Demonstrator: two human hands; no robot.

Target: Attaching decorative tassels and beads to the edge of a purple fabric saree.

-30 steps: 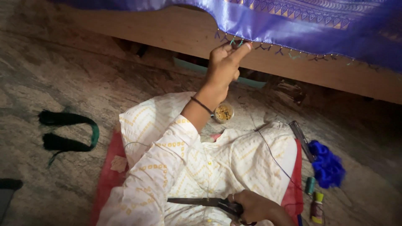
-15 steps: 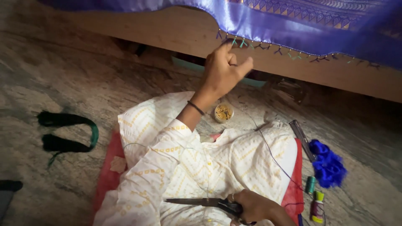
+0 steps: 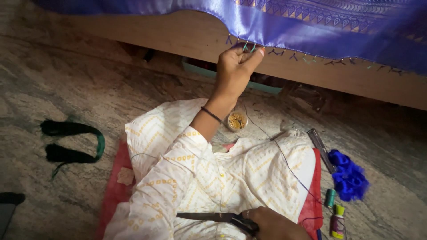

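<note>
The left hand is raised to the hem of the blue cloth, which hangs over the edge of a wooden bed frame. Its fingers are pinched on a small tassel at the hem, thumb pressed against forefinger. More knotted tassels run rightward along the same hem. A thin dark band circles the left wrist. The right hand rests low over the lap, fingers closed through the handles of black scissors; the blades are together and point left. A thread runs from near the hem down across the lap toward the right hand. The person sits on a red mat on the stone floor. A small cup of golden beads stands just beyond the knees. By the mat's right edge lie a ruler, a bunch of blue thread, a teal spool and a small tube. A dark green skein lies well apart to the left.
</note>
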